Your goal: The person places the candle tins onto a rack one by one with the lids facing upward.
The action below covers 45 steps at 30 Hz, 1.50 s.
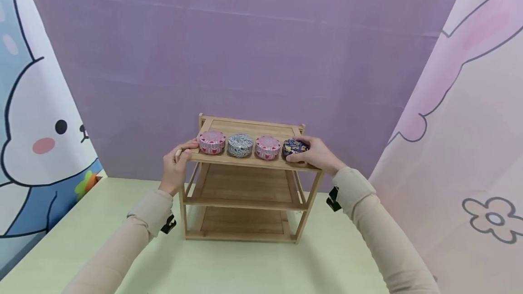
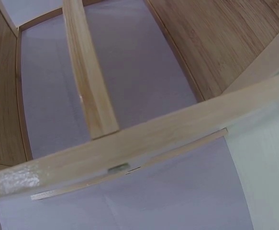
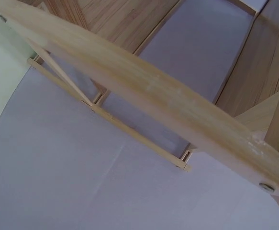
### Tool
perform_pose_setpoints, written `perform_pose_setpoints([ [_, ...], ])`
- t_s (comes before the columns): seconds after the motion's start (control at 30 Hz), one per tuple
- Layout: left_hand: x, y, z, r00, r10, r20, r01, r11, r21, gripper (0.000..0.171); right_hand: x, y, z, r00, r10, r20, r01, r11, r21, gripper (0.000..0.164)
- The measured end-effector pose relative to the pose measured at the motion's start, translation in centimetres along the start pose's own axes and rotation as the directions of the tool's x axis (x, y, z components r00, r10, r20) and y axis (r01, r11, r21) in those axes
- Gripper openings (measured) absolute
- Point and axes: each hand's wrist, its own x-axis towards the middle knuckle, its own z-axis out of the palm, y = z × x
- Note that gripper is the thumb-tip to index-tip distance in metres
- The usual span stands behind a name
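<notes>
Four-in-line aside, several round lidded tins stand in a row along the top board of a wooden shelf rack (image 1: 253, 203). From the left come a pink patterned tin (image 1: 212, 143), a black-and-white tin (image 1: 240, 145), another pink tin (image 1: 267, 148) and a dark blue tin (image 1: 292, 148) with yellow figures. My right hand (image 1: 316, 154) holds the dark blue tin at the row's right end, thumb in front and fingers behind. At the top board's left front corner, my left hand (image 1: 176, 164) grips the wood, fingertips right beside the first pink tin.
The rack has two lower boards, a middle shelf (image 1: 245, 185) and a bottom shelf (image 1: 243, 220). It stands on a pale green tabletop (image 1: 229, 267) in front of a purple backdrop (image 1: 253, 58). Cartoon-printed panels flank both sides. Wrist views mostly show the rack's side frame (image 3: 144, 91).
</notes>
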Motion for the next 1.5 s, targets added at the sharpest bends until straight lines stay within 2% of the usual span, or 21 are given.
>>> perform_pose_setpoints([
  [0.17,0.1,-0.7,-0.6,1.000,0.009,-0.011,-0.009,1.000,-0.009,0.023,0.3,-0.3,0.3,0.999,-0.028,0.022,0.028,1.000,0.008,0.076],
  [0.4,0.1,-0.5,-1.1,1.000,-0.005,0.026,0.003,0.997,0.072,0.023,0.4,-0.1,0.4,0.999,-0.014,0.036,0.014,1.000,0.006,0.082],
  [0.7,0.0,-0.6,-0.5,0.999,-0.045,0.014,0.044,0.999,0.028,0.022,0.1,0.3,-0.2,0.997,-0.031,0.074,0.030,0.999,0.019,0.089],
  [0.93,-0.4,1.1,0.3,0.998,-0.060,0.011,0.060,0.998,0.004,0.022,-0.8,1.2,-1.3,0.992,-0.078,0.095,0.068,0.993,0.097,0.091],
  [1.0,-0.3,1.7,0.4,0.999,-0.046,0.006,0.046,0.999,0.010,0.022,-1.2,1.3,-1.6,0.993,-0.090,0.076,0.078,0.986,0.145,0.086],
  [1.1,-0.1,2.1,0.4,0.999,-0.036,0.011,0.036,0.999,0.015,0.022,-1.8,1.6,-1.8,0.995,-0.101,0.008,0.096,0.971,0.220,0.076],
  [1.2,0.2,1.0,0.0,0.999,-0.043,0.026,0.042,0.999,0.019,0.022,-2.5,2.1,-1.9,0.992,-0.101,-0.070,0.116,0.957,0.266,0.066],
  [1.33,0.4,-0.5,-0.7,0.994,-0.071,0.078,0.066,0.996,0.065,0.025,-3.2,2.8,-1.6,0.982,-0.086,-0.167,0.132,0.947,0.293,0.058],
  [1.4,0.3,-0.3,-0.8,0.990,-0.091,0.107,0.081,0.993,0.089,0.027,-3.5,3.1,-1.3,0.975,-0.060,-0.212,0.125,0.943,0.307,0.056],
  [1.5,0.3,0.1,-0.9,0.988,-0.112,0.105,0.098,0.987,0.124,0.031,-4.0,3.6,-1.0,0.965,-0.020,-0.261,0.106,0.940,0.323,0.051],
])
